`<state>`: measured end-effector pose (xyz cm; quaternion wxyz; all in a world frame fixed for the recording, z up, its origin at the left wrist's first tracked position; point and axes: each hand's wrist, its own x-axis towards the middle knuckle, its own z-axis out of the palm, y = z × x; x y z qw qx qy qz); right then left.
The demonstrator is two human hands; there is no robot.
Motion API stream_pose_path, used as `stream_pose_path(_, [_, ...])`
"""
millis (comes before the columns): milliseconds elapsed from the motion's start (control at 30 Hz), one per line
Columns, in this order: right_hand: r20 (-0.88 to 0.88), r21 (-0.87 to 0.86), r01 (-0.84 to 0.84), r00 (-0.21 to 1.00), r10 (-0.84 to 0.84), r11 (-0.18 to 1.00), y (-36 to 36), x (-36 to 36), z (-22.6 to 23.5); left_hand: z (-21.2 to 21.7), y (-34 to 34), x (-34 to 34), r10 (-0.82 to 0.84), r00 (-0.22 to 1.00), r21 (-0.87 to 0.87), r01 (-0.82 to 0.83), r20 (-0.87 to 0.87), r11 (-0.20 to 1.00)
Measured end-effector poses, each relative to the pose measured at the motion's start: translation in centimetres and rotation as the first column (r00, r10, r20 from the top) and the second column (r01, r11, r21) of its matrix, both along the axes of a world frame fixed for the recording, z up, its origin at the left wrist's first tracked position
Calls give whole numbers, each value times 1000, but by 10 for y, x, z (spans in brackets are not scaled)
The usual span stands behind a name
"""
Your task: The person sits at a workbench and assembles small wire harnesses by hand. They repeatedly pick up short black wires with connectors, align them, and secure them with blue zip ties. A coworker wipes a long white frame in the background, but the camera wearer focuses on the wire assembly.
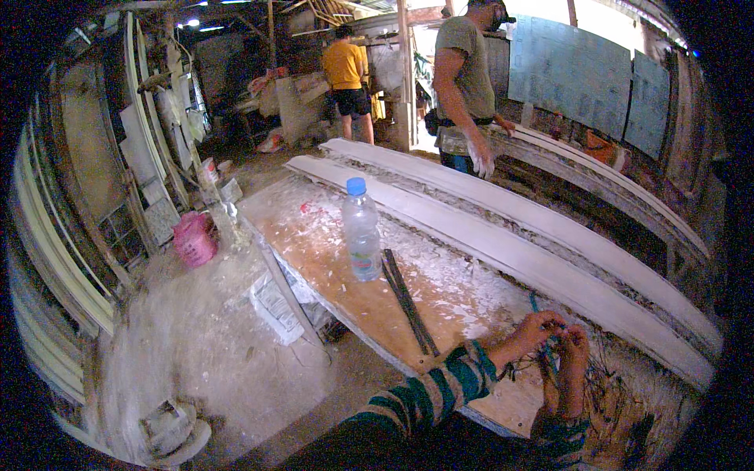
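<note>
My left hand [532,334] and my right hand [573,357] meet close together above the near right part of the worktable, with fingers pinched. A thin blue-green strand [535,303] shows just above my left fingers, and more of that colour appears between the hands. It looks pinched between my fingers, though its exact kind is too small to tell. Dark thin wires or fibres [609,385] lie in a tangle beside and below my right hand. Left of my hands, two dark narrow rods [408,302] rest on the brown board.
A clear plastic bottle with a blue cap [362,235] stands on the worktable [330,271]. Long white moulded strips [471,228] run along its far side. A pink bag [194,239] is on the floor. One person [465,86] stands across the table, another [344,71] farther back.
</note>
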<state>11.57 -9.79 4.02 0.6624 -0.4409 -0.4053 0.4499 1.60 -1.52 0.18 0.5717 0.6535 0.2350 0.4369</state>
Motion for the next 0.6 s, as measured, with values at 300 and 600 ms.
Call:
stream_pose_path(300, [66, 71, -51, 997, 47, 996, 11, 13, -18, -3, 0, -3, -74, 990, 101, 62, 118, 993])
stream_pose_path(600, [-21, 6, -18, 1000, 19, 1000, -5, 6, -2, 3, -6, -5, -40, 994, 44, 35, 106, 998])
